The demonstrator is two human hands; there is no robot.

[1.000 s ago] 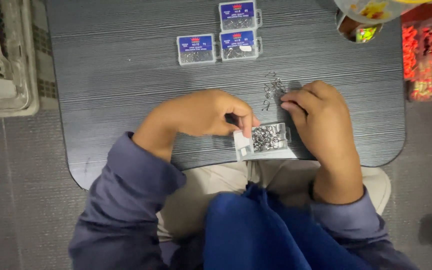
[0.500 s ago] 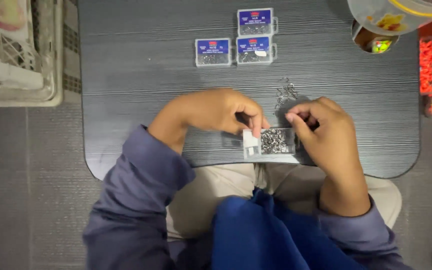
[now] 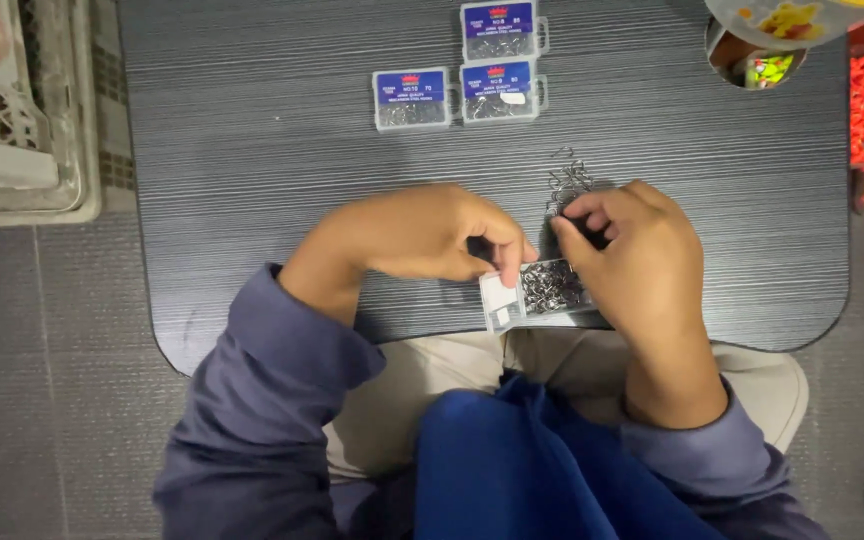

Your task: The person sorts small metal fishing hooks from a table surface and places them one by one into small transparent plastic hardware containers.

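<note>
The right hand point(image 3: 642, 265) is covering part of the small clear box point(image 3: 542, 292) at the table's point(image 3: 252, 150) near edge; whether its fingertips are pinching loose hooks point(image 3: 567, 180) is unclear. The left hand point(image 3: 432, 235) is pinching the box's left end. Three blue-labelled boxes point(image 3: 467, 75) are lying near the far edge.

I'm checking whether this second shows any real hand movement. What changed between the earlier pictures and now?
Little changed. The right hand shifted up slightly from the open clear box toward the loose pile of small metal pieces, its fingertips now at the pile's near edge. The left hand kept its grip on the box's left end. The three closed boxes with blue labels stayed in place on the dark table.
</note>
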